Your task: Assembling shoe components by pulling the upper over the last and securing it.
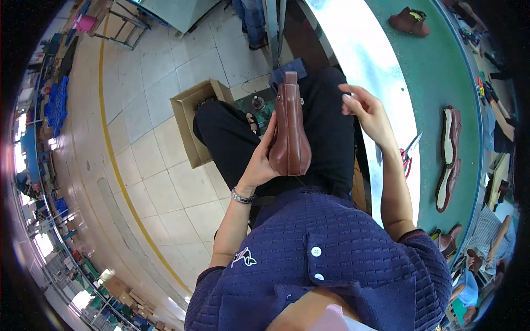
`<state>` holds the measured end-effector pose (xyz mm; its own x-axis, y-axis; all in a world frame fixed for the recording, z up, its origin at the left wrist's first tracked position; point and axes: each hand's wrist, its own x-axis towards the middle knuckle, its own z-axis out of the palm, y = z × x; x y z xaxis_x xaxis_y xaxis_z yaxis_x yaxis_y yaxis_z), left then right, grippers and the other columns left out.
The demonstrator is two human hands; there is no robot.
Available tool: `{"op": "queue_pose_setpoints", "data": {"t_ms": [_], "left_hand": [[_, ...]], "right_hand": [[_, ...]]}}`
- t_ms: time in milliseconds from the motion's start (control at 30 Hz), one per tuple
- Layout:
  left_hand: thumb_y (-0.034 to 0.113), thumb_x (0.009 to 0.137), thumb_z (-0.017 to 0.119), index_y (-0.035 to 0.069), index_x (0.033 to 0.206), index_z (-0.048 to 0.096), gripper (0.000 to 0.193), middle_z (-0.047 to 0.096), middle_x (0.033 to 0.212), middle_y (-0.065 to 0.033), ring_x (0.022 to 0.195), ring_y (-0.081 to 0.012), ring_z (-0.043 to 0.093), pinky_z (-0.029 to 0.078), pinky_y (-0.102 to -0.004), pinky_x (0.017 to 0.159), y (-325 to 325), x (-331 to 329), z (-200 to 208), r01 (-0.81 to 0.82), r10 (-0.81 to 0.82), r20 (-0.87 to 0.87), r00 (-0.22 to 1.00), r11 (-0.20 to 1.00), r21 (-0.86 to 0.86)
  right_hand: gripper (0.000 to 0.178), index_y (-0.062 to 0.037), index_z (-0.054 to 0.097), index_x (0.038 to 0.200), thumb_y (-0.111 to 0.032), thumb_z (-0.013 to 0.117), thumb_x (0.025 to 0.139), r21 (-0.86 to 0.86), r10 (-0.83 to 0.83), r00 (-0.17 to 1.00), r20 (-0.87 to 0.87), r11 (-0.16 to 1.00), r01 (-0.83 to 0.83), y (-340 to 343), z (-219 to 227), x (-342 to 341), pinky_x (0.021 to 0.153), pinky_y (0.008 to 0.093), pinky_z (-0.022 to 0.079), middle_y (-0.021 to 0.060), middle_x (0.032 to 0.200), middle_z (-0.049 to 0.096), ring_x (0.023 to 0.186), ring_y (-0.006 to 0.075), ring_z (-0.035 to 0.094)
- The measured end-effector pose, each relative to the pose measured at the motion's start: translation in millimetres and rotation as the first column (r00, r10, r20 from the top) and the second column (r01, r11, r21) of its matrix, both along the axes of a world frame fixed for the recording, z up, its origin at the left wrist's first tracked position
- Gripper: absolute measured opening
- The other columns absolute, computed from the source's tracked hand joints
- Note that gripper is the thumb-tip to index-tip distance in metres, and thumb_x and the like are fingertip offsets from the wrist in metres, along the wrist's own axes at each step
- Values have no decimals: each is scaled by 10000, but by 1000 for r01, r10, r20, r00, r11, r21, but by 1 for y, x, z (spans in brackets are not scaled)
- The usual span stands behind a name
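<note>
Shoe (pixel 291 132), brown leather, over the lap (pixel 328 138), with rounded end (pixel 291 157) toward the belly and tab (pixel 291 77) pointing away. Gripped by left hand (pixel 260 165) from its left side, near the rounded end. Right hand (pixel 364 109) raised near the worktop (pixel 389 66), apart from the shoe, with curled fingers and thumb close to forefinger; cannot tell whether pinching anything thin. Scissors (pixel 408 154) with red handles on the worktop.

Probably fairly light, but cannot see whether filled inside. Likely firm at the rounded end, softer toward the tab. Shiny and smooth, so maybe slightly slippery; easy to scuff, unlikely to break. Best cupped under the wide bulge, with fingers along the side; better not to hang from the tab alone.
</note>
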<state>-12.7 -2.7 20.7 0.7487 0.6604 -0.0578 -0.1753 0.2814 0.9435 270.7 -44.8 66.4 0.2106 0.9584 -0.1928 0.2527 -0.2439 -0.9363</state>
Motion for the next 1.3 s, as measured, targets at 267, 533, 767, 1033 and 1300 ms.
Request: {"op": "queue_pose_setpoints", "data": {"t_ms": [267, 533, 767, 1033, 1300], "left_hand": [[94, 591, 905, 163, 1546, 60, 1277, 210, 1570, -92, 1411, -217, 294, 287, -373, 1150, -5, 1, -8, -59, 57, -74, 996, 998, -22], [165, 570, 926, 162, 1536, -77, 1393, 201, 1552, -191, 1408, -291, 275, 268, -413, 1138, -21, 14, -15, 100, -80, -167, 983, 988, 115], [369, 619, 905, 18, 1384, 276, 1051, 502, 1283, -142, 1182, -244, 505, 389, -370, 1036, -31, 50, -49, -250, 215, -182, 959, 948, -196], [507, 576, 891, -32, 1407, 237, 1187, 544, 1247, -209, 1129, -293, 575, 456, -382, 977, -44, 51, -73, -282, 261, -218, 940, 957, -71], [488, 602, 886, -18, 1365, 319, 1077, 565, 1199, -197, 1089, -284, 585, 461, -367, 951, -28, 65, -75, -267, 254, -209, 945, 963, -36]], "right_hand": [[504, -7, 520, 1334, -382, 494, 998, -220, 78, 965, -251, 966, -136, -35, 13, -20, 827, 306, 513, 112, 1083, 657, 982, 169, 628], [464, 43, 558, 1208, -336, 585, 941, -266, 445, 880, -167, 839, -475, -31, 10, -42, 822, 376, 518, 210, 980, 688, 881, 301, 685], [474, 27, 513, 1260, -284, 634, 923, -458, 461, 843, -275, 709, -537, -23, 15, -42, 871, 370, 505, 200, 1025, 674, 954, 267, 669], [314, 34, 592, 1081, -217, 646, 901, -673, 427, 904, 15, 673, -307, -26, 32, -71, 705, 403, 530, 225, 859, 685, 780, 340, 685], [319, 54, 623, 1002, -216, 671, 839, -621, 388, 890, 240, 766, -167, -26, 20, -69, 682, 427, 535, 250, 795, 673, 753, 374, 684]]}}
